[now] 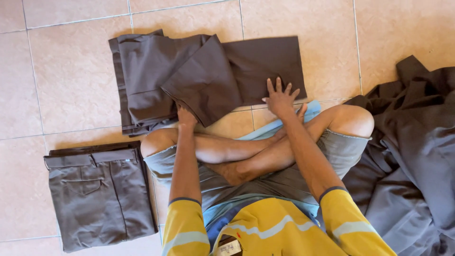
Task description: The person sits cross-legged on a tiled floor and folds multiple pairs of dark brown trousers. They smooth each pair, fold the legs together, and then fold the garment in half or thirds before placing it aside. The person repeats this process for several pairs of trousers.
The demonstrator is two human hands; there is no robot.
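Observation:
I sit cross-legged on a tiled floor with a pair of dark brown trousers (199, 76) spread in front of my knees, partly folded. My right hand (280, 98) lies flat with spread fingers on the near edge of the trousers' right part. My left hand (185, 115) grips the near edge of a folded-over flap in the middle; its fingers are tucked under the cloth.
A folded pair of grey-brown trousers (102, 194) lies stacked on the floor to my left. A heap of unfolded dark grey garments (410, 156) lies to my right, against my knee. Beige floor tiles (71, 71) surround everything.

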